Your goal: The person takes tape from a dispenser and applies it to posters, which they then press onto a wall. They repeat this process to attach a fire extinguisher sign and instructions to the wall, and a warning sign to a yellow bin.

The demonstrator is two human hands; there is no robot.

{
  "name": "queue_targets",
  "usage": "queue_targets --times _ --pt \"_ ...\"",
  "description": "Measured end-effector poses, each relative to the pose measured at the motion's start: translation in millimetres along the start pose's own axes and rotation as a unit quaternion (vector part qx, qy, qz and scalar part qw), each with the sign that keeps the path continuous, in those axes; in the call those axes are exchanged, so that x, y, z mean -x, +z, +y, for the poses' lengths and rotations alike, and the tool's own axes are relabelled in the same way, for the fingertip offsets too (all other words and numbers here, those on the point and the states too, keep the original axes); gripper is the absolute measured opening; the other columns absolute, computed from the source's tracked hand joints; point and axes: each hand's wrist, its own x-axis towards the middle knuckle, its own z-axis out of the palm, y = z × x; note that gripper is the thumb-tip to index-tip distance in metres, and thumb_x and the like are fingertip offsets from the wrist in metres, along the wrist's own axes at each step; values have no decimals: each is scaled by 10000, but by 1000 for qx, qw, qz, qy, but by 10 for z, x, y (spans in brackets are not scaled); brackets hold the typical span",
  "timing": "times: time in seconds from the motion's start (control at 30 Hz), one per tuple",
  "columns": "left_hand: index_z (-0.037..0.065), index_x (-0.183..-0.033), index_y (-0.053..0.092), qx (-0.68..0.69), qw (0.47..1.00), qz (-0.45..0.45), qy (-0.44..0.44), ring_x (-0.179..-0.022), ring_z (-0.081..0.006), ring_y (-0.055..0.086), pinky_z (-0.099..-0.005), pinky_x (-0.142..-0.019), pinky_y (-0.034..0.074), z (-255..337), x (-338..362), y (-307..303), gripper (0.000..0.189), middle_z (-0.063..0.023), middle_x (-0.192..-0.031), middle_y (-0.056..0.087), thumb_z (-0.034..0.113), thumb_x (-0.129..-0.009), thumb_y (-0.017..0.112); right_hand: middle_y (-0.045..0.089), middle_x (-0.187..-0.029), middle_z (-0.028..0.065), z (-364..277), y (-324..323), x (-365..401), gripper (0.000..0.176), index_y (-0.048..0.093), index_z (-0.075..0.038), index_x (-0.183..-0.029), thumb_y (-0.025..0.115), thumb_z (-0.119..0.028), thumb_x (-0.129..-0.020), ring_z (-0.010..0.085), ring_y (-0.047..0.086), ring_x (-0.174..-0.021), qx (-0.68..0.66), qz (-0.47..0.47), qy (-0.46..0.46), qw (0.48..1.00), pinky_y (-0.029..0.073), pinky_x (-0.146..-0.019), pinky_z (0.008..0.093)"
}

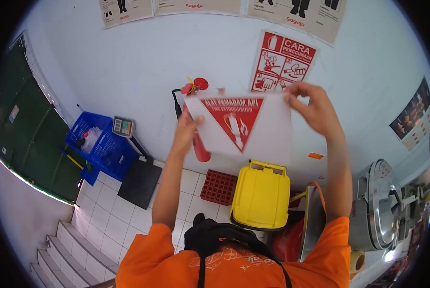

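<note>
A white sheet (272,125) with a red downward triangle, a drawn extinguisher and the words "ALAT PEMADAM API" spans both hands in front of the wall. My left hand (187,130) grips the sheet's left edge. At the upper right corner, my right hand (313,106) pinches the sheet between thumb and fingers. Behind the left edge a red fire extinguisher (202,151) hangs at the wall, partly hidden by the sheet and my left hand. A red and white instruction poster (286,60) is on the wall just above the sheet, its lower part covered.
Below stand a yellow lidded bin (261,196), a red crate (218,186), blue baskets (110,149) and a scale (123,126) with a dark platform. Steps (75,249) lie at lower left beside a green door (37,120). A large metal pot (380,206) is at the right.
</note>
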Motion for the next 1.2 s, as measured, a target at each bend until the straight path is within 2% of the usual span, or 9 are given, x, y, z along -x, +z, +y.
queue_targets --times 0.23,0.47,0.6,0.67,0.8,1.0,1.1,1.17,1.2 --pt "-23 -1153 536 -196 967 25 161 -958 -136 615 -282 -849 495 1291 -1861 -680 368 -91 -1055 660 150 -882 715 679 -910 127 715 764 -1440 268 670 10 -988 662 -232 -874 212 615 -803 7 150 0 989 483 -744 345" --pt "3 -1012 570 -328 914 46 235 -770 -97 476 -254 -714 420 1472 -3038 -1129 304 0 -847 576 201 -862 744 673 -956 155 977 1234 -2349 273 680 -8 -995 654 -250 -871 270 636 -859 42 240 32 969 494 -791 377" --pt "-16 -1094 558 -352 903 41 244 -848 -112 535 -264 -791 444 1376 -3113 -1125 395 -25 -914 614 257 -874 738 644 -930 153 954 1375 -2468 226 680 -32 -956 632 -238 -879 293 627 -891 101 289 24 952 487 -792 402" --pt "-18 -985 561 -373 875 91 294 -726 -133 460 -286 -697 421 1362 -3025 -1033 351 -40 -798 565 242 -846 752 631 -917 146 973 1408 -2483 211 680 -41 -944 625 -235 -882 295 621 -889 133 311 23 941 483 -781 411" --pt "-24 -999 569 -404 852 113 313 -723 -184 492 -318 -704 439 1282 -3036 -1020 373 -96 -811 591 269 -850 745 620 -947 114 994 1479 -2495 189 668 -70 -969 611 -232 -890 288 598 -928 162 343 1 925 453 -771 449" --pt "-24 -1112 548 -470 782 160 377 -949 -315 540 -427 -828 440 1129 -3116 -1066 480 -165 -1029 600 329 -849 739 623 -974 84 991 1508 -2510 174 654 -84 -987 607 -220 -889 279 585 -968 167 348 6 923 430 -785 459" --pt "1 -1200 508 -520 725 227 390 -1016 -342 525 -445 -871 430 1124 -2997 -960 528 -169 -1116 543 313 -842 740 625 -977 84 987 1516 -2511 168 653 -82 -982 606 -213 -887 276 586 -962 168 349 10 922 433 -782 456" --pt "30 -1236 488 -550 644 282 451 -941 -302 549 -403 -824 459 1153 -2918 -871 501 -159 -1115 510 277 -863 712 626 -980 85 996 1530 -2506 163 652 -81 -979 607 -207 -887 275 586 -959 163 349 11 923 434 -780 454" --pt "30 -1236 488 -549 644 282 452 -941 -302 549 -403 -824 459 1167 -2923 -826 501 -159 -1115 510 277 -863 712 624 -971 84 977 1537 -2497 155 650 -80 -974 607 -200 -886 273 585 -957 130 353 2 927 431 -777 458"
